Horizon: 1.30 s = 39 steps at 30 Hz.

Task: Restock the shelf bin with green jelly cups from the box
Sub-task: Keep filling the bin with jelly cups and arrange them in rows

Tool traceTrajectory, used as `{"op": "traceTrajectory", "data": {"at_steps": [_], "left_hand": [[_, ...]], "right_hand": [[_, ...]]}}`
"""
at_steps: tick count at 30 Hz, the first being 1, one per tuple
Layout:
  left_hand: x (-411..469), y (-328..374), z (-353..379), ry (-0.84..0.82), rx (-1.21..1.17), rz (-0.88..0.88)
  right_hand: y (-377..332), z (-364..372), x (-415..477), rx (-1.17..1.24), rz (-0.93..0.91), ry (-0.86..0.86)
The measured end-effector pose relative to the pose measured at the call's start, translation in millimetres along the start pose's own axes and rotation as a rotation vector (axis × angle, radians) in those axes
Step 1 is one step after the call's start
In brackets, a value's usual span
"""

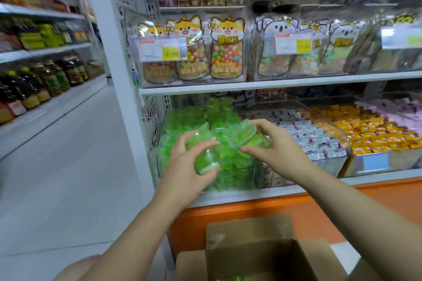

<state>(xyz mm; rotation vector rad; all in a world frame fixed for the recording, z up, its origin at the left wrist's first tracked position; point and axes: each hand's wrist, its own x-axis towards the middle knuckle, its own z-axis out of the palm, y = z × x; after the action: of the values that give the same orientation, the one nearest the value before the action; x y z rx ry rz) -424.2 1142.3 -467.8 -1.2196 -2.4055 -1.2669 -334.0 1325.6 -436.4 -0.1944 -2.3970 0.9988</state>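
Left grip [190, 167]: curled round one green jelly cup [205, 161], over front of shelf bin [237, 180]. Right grip [271, 146]: pinching second jelly cup [243, 134], tilted, above same bin. Bin at left end of lower shelf [228, 198], heaped with green cups. Cardboard box [262, 255] open, below shelf's front edge.
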Motion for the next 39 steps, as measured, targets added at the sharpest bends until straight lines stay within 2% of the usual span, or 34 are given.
{"op": "traceTrajectory", "data": {"at_steps": [4, 10, 21, 27, 35, 39], "left_hand": [[39, -12, -5, 0.026, 0.157, 0.055], [86, -25, 5, -0.134, 0.377, -0.045], [115, -49, 8, -0.194, 0.458, -0.141], [111, -57, 11, -0.223, 0.525, -0.107], [105, -63, 8, -0.226, 0.461, -0.059], [104, -68, 11, -0.215, 0.407, -0.047]], "right_hand": [[11, 13, 32, -0.209, -0.047, 0.053], [30, 26, 70, -0.390, -0.042, -0.011], [47, 53, 104, -0.469, -0.117, -0.261], [45, 59, 108, -0.456, -0.122, -0.244], [48, 59, 106, -0.433, -0.076, -0.183], [45, 59, 104, -0.481, -0.116, -0.163]]}}
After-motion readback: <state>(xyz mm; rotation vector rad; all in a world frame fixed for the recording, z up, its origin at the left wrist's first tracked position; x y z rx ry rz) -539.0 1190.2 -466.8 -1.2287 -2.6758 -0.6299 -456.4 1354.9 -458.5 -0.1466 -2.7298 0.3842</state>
